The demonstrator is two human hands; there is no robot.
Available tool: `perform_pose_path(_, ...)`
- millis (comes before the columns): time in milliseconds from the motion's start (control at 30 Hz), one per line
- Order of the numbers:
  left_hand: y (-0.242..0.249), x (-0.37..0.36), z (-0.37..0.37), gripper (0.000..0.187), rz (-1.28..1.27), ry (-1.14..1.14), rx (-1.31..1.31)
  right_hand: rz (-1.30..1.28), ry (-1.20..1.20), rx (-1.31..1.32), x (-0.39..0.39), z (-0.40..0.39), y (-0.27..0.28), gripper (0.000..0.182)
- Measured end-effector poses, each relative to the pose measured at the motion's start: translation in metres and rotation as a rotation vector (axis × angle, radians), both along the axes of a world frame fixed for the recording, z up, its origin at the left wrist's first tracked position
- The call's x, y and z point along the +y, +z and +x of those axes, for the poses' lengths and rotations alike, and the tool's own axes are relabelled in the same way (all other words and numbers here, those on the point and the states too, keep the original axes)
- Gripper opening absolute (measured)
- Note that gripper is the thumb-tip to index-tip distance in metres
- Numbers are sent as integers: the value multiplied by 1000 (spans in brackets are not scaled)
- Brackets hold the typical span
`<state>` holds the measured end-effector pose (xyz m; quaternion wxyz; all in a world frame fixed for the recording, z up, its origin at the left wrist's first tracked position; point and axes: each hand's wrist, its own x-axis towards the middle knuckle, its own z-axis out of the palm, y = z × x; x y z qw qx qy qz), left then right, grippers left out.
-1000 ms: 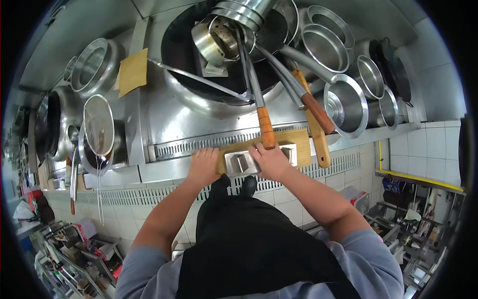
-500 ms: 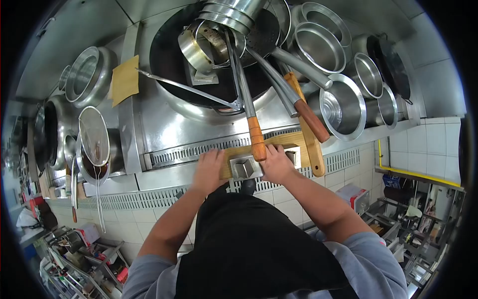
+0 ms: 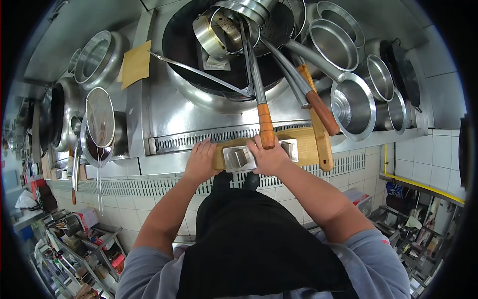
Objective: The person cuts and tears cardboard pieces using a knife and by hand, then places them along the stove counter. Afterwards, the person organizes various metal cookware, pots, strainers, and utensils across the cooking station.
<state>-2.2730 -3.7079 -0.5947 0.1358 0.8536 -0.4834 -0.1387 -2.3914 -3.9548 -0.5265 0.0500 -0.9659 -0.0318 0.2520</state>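
A light wooden board [image 3: 307, 144] lies along the stove's front edge, with a bent metal fitting [image 3: 239, 158] on its left part and a second one [image 3: 289, 149] further right. My left hand [image 3: 201, 160] rests at the board's left end, fingers spread a little over the steel edge. Between the two fittings, my right hand [image 3: 270, 157] has its fingers over the board and its thumb side by the left fitting. The undersides of both hands are hidden. Just above my right hand hangs the wooden handle end [image 3: 266, 127] of a long metal utensil.
A large wok [image 3: 181, 40] holds metal rings and long-handled tools. Steel bowls [image 3: 352, 107] stand on the right. A mesh strainer [image 3: 100, 117] and pots [image 3: 117, 52] sit on the left, near a brown paper sheet [image 3: 136, 65]. Tongs lean over the wok's rim.
The view has shifted. Against the hanging handle, the board, its fittings and both my hands have moved left. My right fingertips, formerly right of the handle, are now to its left.
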Motion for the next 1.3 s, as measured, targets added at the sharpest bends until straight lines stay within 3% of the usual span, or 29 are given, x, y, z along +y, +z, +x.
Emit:
perform_pose_path(167,0,3,-2,96,-5,0,-19,128,-146,193,6,12,-8,96)
perform_pose_path(333,8,-1,-2,104,49,-2,-39,208,-210,92,4,2,-30,89)
perform_pose_path(400,21,-10,-4,107,13,-21,-40,185,-146,77,2,2,-37,102)
perform_pose_path(533,16,-25,-14,112,-50,-7,-21,197,-86,43,-4,3,-37,103)
perform_pose_path(600,12,-30,-17,111,-59,-12,-34,174,-85,43,-3,0,-46,77)
perform_pose_path(667,12,-31,-21,110,-47,-19,-60,143,-84,-24,-3,-3,-42,74)
perform_pose_path(900,24,-36,-27,110,4,-34,-121,83,-67,-216,-6,-25,-39,104)
perform_pose_path(1133,16,-36,-31,97,178,80,-144,-185,42,-316,-11,-42,-49,64)
perform_pose_path(1300,8,-30,-30,95,107,57,-153,-185,67,-305,-11,-41,-51,59)
